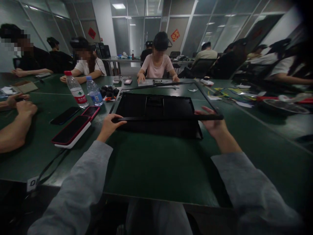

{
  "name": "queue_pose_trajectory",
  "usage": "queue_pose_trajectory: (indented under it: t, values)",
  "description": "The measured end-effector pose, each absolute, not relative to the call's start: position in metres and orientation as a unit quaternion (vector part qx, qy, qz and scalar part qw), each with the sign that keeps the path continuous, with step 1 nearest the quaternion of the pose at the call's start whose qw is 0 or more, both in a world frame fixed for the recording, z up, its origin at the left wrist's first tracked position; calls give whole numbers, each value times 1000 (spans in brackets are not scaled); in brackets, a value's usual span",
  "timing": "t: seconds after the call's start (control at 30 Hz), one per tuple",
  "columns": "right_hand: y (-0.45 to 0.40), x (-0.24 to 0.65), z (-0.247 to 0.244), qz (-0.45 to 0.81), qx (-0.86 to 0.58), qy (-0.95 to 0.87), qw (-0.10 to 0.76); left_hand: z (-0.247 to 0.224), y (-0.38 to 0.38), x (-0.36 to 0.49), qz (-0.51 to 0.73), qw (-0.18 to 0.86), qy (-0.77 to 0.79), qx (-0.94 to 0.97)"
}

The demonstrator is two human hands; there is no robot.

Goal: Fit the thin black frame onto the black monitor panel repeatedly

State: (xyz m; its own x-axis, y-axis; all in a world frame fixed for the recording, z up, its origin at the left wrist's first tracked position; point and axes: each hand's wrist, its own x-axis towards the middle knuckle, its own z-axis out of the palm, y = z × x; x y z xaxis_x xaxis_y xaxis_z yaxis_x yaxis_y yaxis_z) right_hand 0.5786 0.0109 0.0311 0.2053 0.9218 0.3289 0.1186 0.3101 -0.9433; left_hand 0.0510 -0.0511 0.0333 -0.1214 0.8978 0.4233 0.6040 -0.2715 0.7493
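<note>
A thin black rectangular frame point(156, 118), like a monitor bezel, is held up in both my hands, tilted above the table. My left hand point(109, 126) pinches its near left corner between thumb and fingers. Near the right corner, my right hand point(213, 123) grips the same frame, some fingers passing behind the near bar and partly hidden. Through and below the frame shows a black plastic panel point(132, 106), perhaps a monitor back cover, lying on the green table point(156, 169). A raised rectangular part sits in the panel's middle.
Left of my hand lie a red-edged phone point(73, 129) on a white block and a dark phone point(65, 115). Behind them stand a red-capped bottle point(76, 89) and a blue-capped bottle point(94, 91). Cables point(228, 93) and a bowl point(283, 106) lie right. A co-worker's arm point(17, 127) rests left.
</note>
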Motion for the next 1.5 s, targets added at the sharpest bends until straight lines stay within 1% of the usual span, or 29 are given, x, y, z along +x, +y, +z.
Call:
queue_pose_trajectory:
  t: [0.03, 0.07, 0.13, 0.23, 0.4, 0.47, 0.73, 1.03, 1.13, 1.23, 1.3, 1.33, 1.4, 1.47, 1.5]
  values:
    - [3, 581, 39, 394, -465, -514, 603, 33, -51, 51, 460, 151, 582, 653]
    - [-4, 583, 46, 431, -460, -500, 594, 32, -51, 51, 450, 146, 582, 661]
    - [-16, 584, 54, 434, -478, -499, 578, 30, -50, 51, 434, 139, 583, 673]
    - [-21, 581, 48, 333, -533, -548, 552, 27, -48, 47, 413, 126, 583, 689]
    - [-10, 570, 22, 56, -588, -647, 482, 18, -44, 38, 366, 89, 596, 709]
    - [-7, 568, 13, 13, -601, -651, 464, 14, -43, 37, 349, 86, 594, 720]
    - [-7, 567, -10, -21, -659, -636, 401, 9, -37, 35, 329, 86, 563, 753]
    - [-10, 566, -13, -12, -689, -638, 342, 6, -33, 34, 323, 103, 539, 771]
    - [-10, 566, -14, -20, -705, -632, 320, 5, -32, 35, 353, 93, 523, 770]
    - [-13, 555, -4, -68, -726, -594, 340, 0, -25, 31, 419, 60, 553, 718]
    - [-24, 535, 16, -86, -706, -590, 382, -5, -18, 27, 458, 77, 590, 660]
    - [-34, 519, 31, -70, -669, -618, 406, -8, -15, 25, 473, 110, 601, 635]
    - [-68, 477, 68, -2, -549, -713, 437, -13, -11, 21, 484, 170, 606, 608]
    - [-116, 429, 113, 45, -402, -810, 424, -16, -8, 19, 483, 198, 606, 600]
    - [-144, 406, 136, 48, -332, -852, 403, -17, -7, 19, 482, 201, 606, 600]
